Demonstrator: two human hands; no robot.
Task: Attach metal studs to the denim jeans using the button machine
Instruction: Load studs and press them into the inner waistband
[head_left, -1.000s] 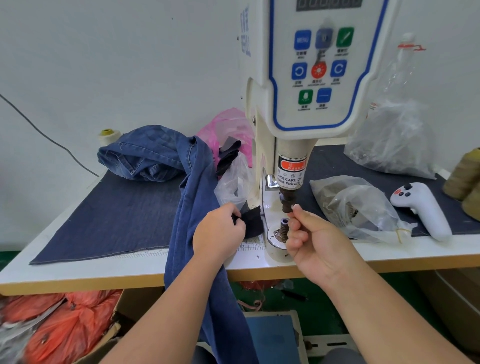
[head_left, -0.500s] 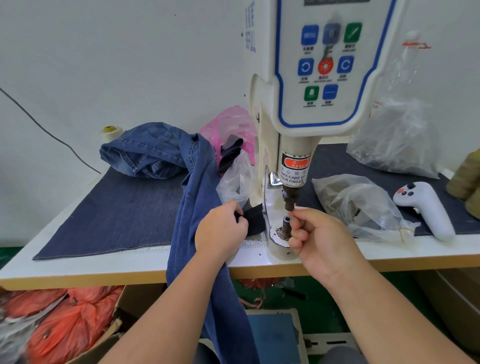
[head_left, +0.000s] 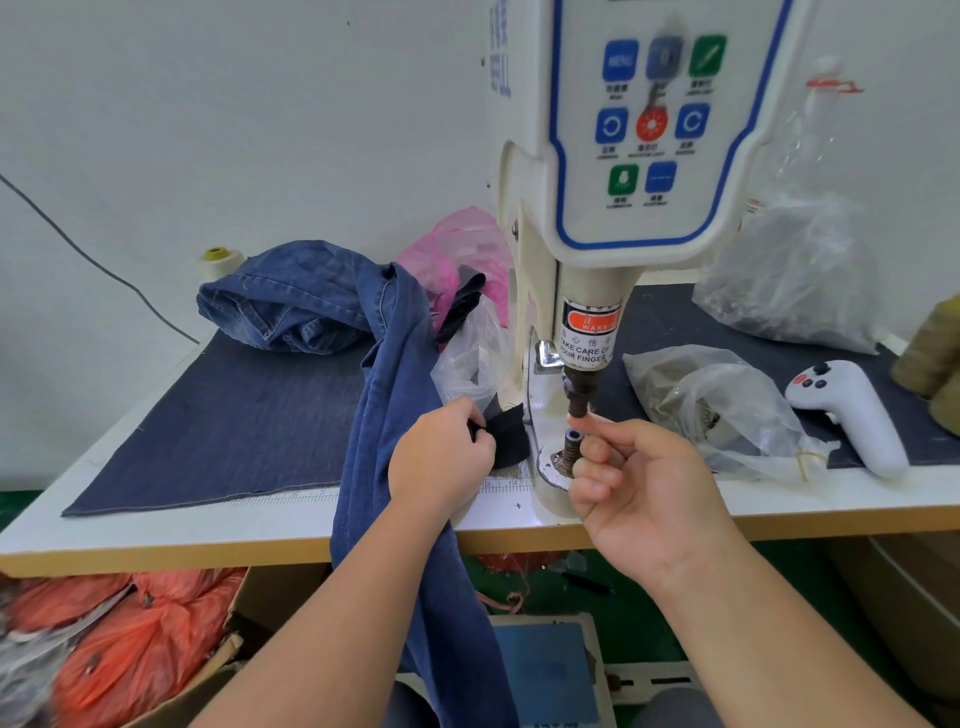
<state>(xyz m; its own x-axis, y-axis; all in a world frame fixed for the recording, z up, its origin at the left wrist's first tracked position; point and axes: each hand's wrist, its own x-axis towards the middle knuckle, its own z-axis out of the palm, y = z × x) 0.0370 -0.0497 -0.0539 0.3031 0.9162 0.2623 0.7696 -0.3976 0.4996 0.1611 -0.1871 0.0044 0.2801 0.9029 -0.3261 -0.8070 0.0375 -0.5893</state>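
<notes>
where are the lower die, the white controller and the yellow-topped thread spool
lower die (head_left: 573, 440): head view, its dark upright post.
white controller (head_left: 852, 415): head view, middle of its white handle.
thread spool (head_left: 221, 261): head view, its white side under the yellow top.

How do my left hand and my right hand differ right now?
The left hand is seen from the back, pinching dark fabric beside the jeans; the right hand shows its palm side. The left sits left of the machine's lower post; the right is at that post, a fingertip raised under the upper punch. Both hover at the table's front edge.
</notes>
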